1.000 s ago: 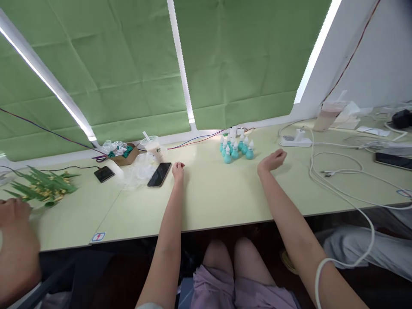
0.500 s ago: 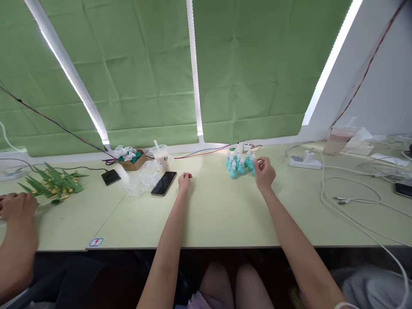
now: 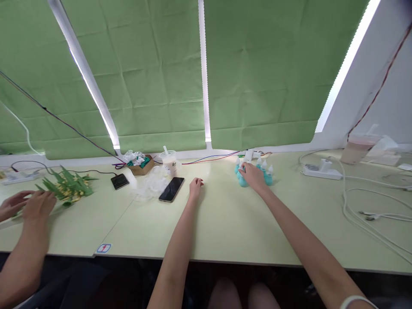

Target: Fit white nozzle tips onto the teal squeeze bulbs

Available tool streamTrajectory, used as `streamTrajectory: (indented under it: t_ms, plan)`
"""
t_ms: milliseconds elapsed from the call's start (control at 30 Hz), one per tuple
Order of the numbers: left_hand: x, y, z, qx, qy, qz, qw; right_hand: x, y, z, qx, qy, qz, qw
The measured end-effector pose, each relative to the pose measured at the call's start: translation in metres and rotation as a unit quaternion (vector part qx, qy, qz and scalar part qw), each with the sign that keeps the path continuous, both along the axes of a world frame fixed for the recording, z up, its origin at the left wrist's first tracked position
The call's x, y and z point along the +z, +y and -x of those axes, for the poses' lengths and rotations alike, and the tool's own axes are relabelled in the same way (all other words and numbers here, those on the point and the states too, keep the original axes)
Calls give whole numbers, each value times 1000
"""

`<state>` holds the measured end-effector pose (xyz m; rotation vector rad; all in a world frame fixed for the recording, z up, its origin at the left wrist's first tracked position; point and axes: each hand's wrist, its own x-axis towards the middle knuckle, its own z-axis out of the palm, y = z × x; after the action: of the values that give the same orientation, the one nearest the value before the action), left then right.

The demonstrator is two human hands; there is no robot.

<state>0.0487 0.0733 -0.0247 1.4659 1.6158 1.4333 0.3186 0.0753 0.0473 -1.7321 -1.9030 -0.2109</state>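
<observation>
A cluster of several small teal round-bodied bottles with white pointed tips stands upright on the table, right of the middle. My right hand is over the cluster, thumb and fingers closed at the tip of a bottle on its left side. The hand hides part of that bottle and those behind it. My left hand rests on the table to the left of the bottles. Its fingers are curled together, with nothing seen in them. A black phone lies just left of it.
Beside the phone are a lidded drink cup, crumpled clear plastic and a small cardboard box. Left, a co-worker's hands are near green plant-like pieces. Right are a power strip, white cables and another cup.
My right hand has moved left from the cluster's right side onto its left part, with the fingers lowered. My left hand stays on the table. The view has shifted slightly.
</observation>
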Motion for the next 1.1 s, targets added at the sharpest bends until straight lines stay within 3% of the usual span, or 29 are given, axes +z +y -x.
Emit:
streamTrajectory:
  t_ms: [100,167,300,400,500,567,633,767,900,1000,1100]
  plan:
    - [5,-6,-8,-13,37,-18,999,10,-5,9,52,49,-5,997]
    - [9,-13,-17,-31,94,-63,993,11,-13,21,120,132,-17,984]
    - [20,-31,-37,-100,192,-159,963,-5,-25,47,219,341,5,914]
    - [24,-39,-45,-141,269,-151,941,-28,-27,56,227,449,43,863]
    - [24,-39,-46,-139,354,-138,914,-46,-24,55,224,538,108,806]
    - [23,-37,-45,-131,379,-145,904,-51,-23,53,226,565,130,783]
    - [22,-34,-45,-136,377,-153,903,-51,-21,49,239,555,133,786]
    - [22,-33,-46,-156,345,-145,914,-44,-20,41,275,470,119,830]
    - [23,-37,-48,-147,323,-114,928,-42,-21,36,263,411,98,867]
    - [25,-38,-50,-118,333,-116,928,-42,-27,40,267,336,1,903]
    - [24,-36,-50,-108,342,-138,923,-41,-35,44,309,219,-106,919]
